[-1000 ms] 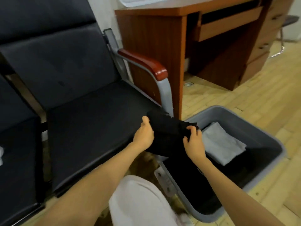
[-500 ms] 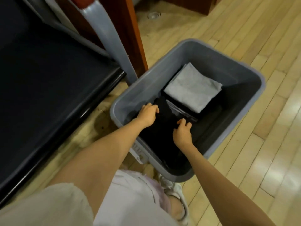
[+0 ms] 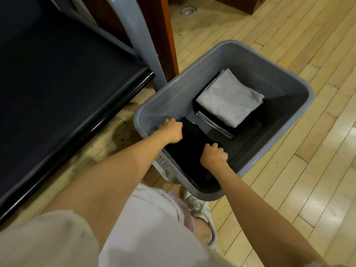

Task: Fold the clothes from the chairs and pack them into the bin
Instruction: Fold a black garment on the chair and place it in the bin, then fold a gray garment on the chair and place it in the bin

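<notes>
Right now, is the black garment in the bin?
Inside: left hand and right hand hold the black garment below the bin's rim.

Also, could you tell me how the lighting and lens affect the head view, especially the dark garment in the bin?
Head view: the black garment, gripped by the left hand and right hand, is a near-featureless dark mass, folds unreadable; the grey folded cloth is evenly lit and clear; glare patches sit on the wooden floor at right; wide-angle distortion bows its boards.
</notes>
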`<act>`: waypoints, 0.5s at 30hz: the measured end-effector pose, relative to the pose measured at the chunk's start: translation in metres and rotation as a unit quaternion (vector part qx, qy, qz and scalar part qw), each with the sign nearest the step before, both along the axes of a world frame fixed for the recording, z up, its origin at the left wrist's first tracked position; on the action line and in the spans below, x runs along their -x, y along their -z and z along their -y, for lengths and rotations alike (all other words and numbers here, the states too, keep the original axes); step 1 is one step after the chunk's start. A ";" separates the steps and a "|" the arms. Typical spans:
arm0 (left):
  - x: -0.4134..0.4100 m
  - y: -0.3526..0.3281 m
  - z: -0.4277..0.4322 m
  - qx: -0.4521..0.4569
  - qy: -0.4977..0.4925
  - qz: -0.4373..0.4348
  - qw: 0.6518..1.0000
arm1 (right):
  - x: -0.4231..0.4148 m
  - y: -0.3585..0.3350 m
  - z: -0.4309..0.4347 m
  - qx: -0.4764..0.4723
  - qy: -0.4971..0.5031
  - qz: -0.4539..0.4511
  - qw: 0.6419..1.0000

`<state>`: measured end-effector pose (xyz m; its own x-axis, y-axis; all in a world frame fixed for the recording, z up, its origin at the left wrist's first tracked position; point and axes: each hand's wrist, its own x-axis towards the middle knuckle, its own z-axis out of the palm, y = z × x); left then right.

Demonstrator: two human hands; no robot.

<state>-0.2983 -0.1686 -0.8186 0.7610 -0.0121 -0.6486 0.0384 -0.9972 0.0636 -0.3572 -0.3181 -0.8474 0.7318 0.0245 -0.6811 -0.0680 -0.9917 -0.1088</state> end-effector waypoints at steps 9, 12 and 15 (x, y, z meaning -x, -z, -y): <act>0.053 -0.100 -0.042 -0.019 -0.010 0.105 0.994 | -0.008 -0.101 -0.047 -0.014 -0.159 0.181 0.970; 0.086 -0.142 -0.080 -0.023 -0.058 0.181 0.982 | -0.006 -0.144 -0.084 -0.047 -0.220 0.247 0.943; 0.124 -0.181 -0.124 -0.017 -0.112 0.256 0.960 | 0.003 -0.186 -0.127 -0.088 -0.285 0.311 0.903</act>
